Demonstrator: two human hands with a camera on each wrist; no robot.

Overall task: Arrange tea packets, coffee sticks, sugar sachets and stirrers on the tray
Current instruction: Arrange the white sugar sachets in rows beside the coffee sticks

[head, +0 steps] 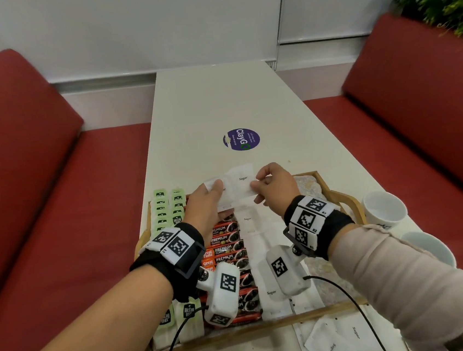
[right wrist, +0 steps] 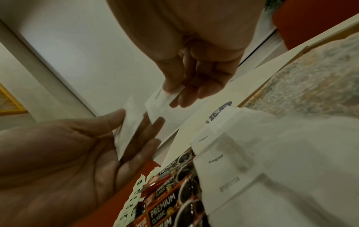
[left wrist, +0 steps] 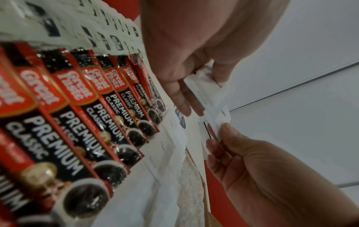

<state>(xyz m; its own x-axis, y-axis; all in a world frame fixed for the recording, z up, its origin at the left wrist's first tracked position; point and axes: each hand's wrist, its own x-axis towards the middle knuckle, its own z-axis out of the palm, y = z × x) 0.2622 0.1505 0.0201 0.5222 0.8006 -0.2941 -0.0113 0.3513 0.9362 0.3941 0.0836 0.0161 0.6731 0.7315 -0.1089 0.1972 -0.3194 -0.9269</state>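
A wooden tray [head: 348, 201] lies on the white table [head: 225, 101]. It holds green tea packets [head: 168, 210] on the left, red-black coffee sticks [head: 226, 247] in the middle and a column of white sugar sachets [head: 247, 219] beside them. Above the tray's far end both hands hold white sugar sachets [head: 238, 187]. My left hand [head: 215, 189] pinches one sachet [right wrist: 129, 122] with its thumb on top. The other sachet [right wrist: 160, 99] is pinched at its right edge by my right hand [head: 260, 183]. I see no stirrers.
Two white cups [head: 385, 210] [head: 432, 245] stand right of the tray. Loose sugar sachets [head: 336, 338] lie on the table near its front edge. A purple sticker [head: 241, 140] marks the table beyond the tray. Red sofas [head: 24, 168] flank the table.
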